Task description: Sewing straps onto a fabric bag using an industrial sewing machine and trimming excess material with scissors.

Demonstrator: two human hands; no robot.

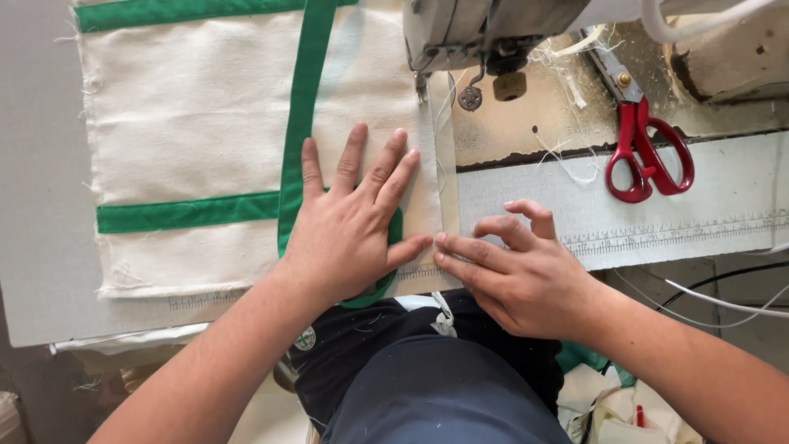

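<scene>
A cream canvas piece (189,115) with green binding strips (185,212) lies flat on the sewing table. My left hand (353,226) presses flat on it, fingers spread, over the green strap (297,123) near the cloth's right edge. My right hand (514,275) rests beside it, index finger pinning the folded right edge of the canvas (444,197) at the table's front; the other fingers are curled. The sewing machine head (477,37) with its presser foot (423,86) stands just beyond the cloth's edge.
Red-handled scissors (645,156) lie on the table to the right of the machine. Loose thread scraps (567,160) litter the worn bed. A ruler strip (657,234) runs along the table's front edge. White cables (723,304) hang at the right.
</scene>
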